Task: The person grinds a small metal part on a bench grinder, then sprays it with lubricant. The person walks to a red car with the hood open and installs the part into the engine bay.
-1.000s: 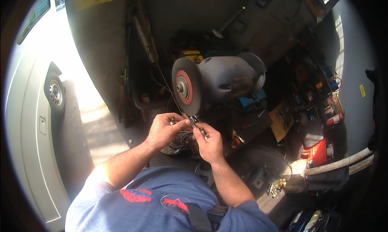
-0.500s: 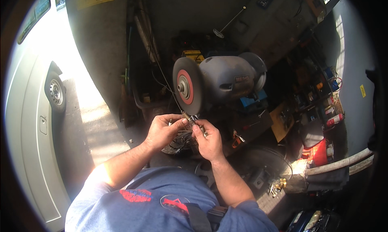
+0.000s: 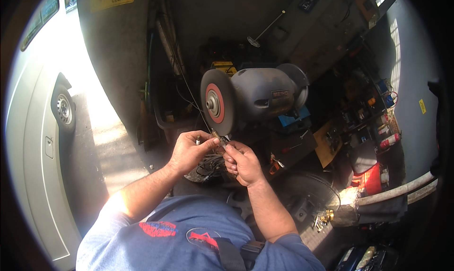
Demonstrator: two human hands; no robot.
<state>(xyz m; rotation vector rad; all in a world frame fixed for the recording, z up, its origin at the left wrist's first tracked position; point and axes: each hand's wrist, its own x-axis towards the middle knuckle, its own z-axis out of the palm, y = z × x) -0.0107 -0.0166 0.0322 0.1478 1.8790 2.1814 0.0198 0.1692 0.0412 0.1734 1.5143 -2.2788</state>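
My left hand [image 3: 191, 150] pinches a small metal plug [image 3: 217, 137], apparently a spark plug; another small white-and-metal piece [image 3: 198, 140] sits among its fingers. My right hand [image 3: 241, 162] grips the same plug from the lower right, fingers curled. The plug's upper end is at the lower rim of the dark wheel with a red centre [image 3: 221, 84] on a grey bench grinder [image 3: 260, 86]; whether they touch I cannot tell. A thin cable [image 3: 191, 94] runs down behind my hands. A tangle of wires [image 3: 208, 169] lies below them.
A white van [image 3: 38, 167] stands at my left. Behind the grinder are a yellow box [image 3: 222, 65] and a grey panel [image 3: 109, 44]. Cluttered shelves [image 3: 373, 120], a cardboard piece [image 3: 327, 143] and a red container [image 3: 373, 174] are at the right, with pale hoses [image 3: 392, 195] across the lower right.
My right hand's fingers have curled further round the plug, and the small pieces that showed between them are now hidden. My left hand has moved only slightly.
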